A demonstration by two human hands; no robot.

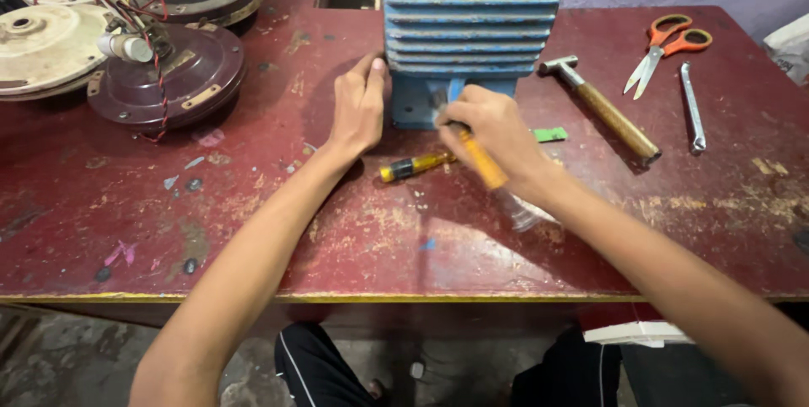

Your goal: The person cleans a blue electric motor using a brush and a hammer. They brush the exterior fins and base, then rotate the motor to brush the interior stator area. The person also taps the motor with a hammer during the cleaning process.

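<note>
While the ribbed blue motor (472, 15) stands upright at the back of the red table (253, 230), your left hand (360, 108) lies flat on its lower left corner, fingers together. Your right hand (493, 133), fingers clamped, holds an orange-handled screwdriver (484, 163) slanting up-left, tip at the motor's foot directly ahead.

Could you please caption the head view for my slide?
Left hand steadies a blue finned motor while the right hand works a yellow-handled screwdriver at its base.
</note>
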